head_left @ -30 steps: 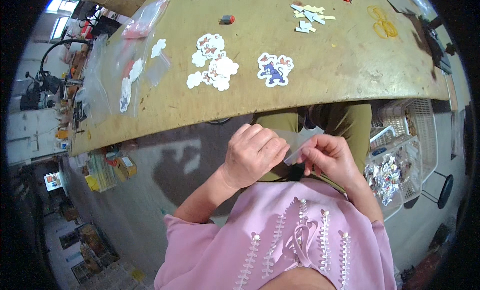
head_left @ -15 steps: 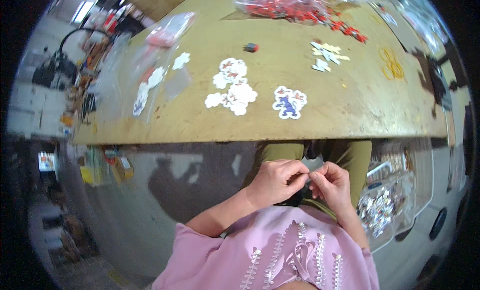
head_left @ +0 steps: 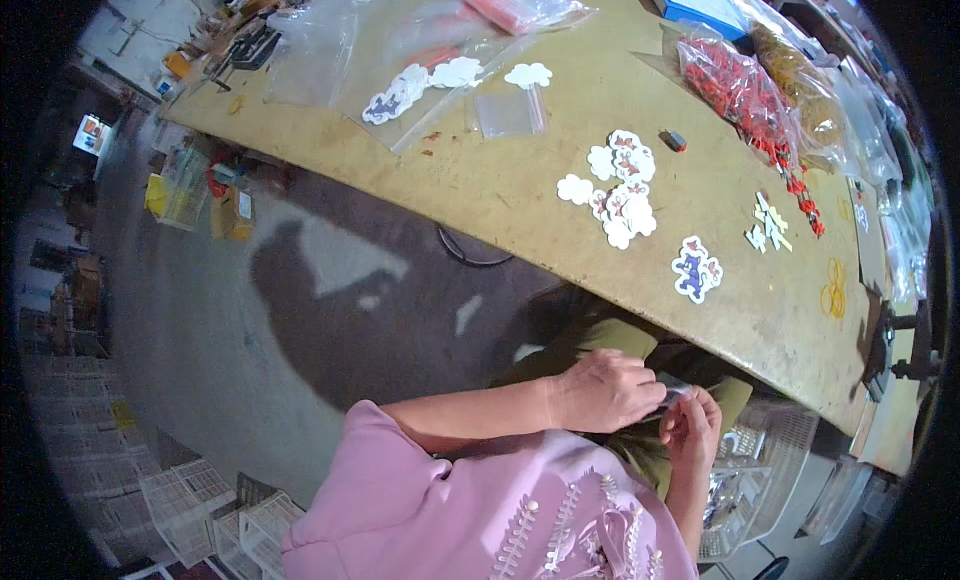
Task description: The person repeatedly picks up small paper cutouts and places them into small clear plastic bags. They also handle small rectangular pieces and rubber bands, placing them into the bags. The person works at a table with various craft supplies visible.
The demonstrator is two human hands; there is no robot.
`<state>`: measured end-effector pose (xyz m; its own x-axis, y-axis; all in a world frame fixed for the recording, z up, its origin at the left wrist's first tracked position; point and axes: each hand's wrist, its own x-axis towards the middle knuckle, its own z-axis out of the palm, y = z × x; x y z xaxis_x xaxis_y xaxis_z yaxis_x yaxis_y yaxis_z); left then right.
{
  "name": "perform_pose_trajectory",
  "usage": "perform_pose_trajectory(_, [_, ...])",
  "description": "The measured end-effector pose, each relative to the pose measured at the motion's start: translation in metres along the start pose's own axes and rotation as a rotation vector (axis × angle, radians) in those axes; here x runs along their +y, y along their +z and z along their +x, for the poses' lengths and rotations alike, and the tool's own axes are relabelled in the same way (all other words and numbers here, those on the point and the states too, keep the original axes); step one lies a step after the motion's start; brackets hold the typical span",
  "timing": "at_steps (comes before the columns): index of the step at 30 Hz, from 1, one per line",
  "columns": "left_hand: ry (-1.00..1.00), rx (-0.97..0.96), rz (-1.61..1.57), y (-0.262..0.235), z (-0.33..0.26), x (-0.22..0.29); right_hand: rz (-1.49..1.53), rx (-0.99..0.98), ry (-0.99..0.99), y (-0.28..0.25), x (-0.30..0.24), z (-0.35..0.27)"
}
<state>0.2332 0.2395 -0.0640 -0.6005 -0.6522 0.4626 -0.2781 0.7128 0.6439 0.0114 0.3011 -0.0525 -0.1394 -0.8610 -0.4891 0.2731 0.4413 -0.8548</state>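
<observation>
My left hand (head_left: 608, 392) and my right hand (head_left: 692, 426) are close together above my lap, in front of the table's near edge. Both have their fingers closed in a pinch. Between them stretches a small, shiny piece of clear plastic (head_left: 677, 392), like a little bag; its full shape is hidden by the fingers. On the table beyond lies a cut-out sticker with a dark blue cartoon figure (head_left: 692, 270). Farther off is a loose pile of white-edged cut-outs (head_left: 628, 205) with reddish prints.
The table (head_left: 560, 230) also carries clear bags (head_left: 510, 112), a small dark block (head_left: 674, 140), pale strips (head_left: 768, 226), yellow bands (head_left: 834, 288) and a bag of red pieces (head_left: 735, 90). A plastic basket (head_left: 785, 470) stands at lower right, beside my legs.
The view has turned, so the table now slants down to the right. My hands have drawn slightly apart, and clear plastic now shows between them.
</observation>
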Motion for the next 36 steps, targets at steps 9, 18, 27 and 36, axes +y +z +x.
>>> perform_pose_trajectory(9, [0.054, -0.081, -0.069, -0.052, -0.013, 0.0, -1.135, -0.47, -0.82, 0.042, -0.06, -0.017])
perform_pose_trajectory(18, [-0.089, -0.063, -0.002, -0.088, 0.018, -0.028, -1.136, -0.475, -0.848, 0.021, -0.036, -0.015])
perform_pose_trajectory(27, [-0.016, 0.017, 0.284, -0.062, 0.086, -0.04, -1.071, -0.305, -0.883, 0.004, -0.017, -0.014])
perform_pose_trajectory(36, [-0.034, -0.103, 0.402, -0.043, 0.079, -0.044, -1.054, -0.212, -0.853, -0.019, -0.001, -0.009])
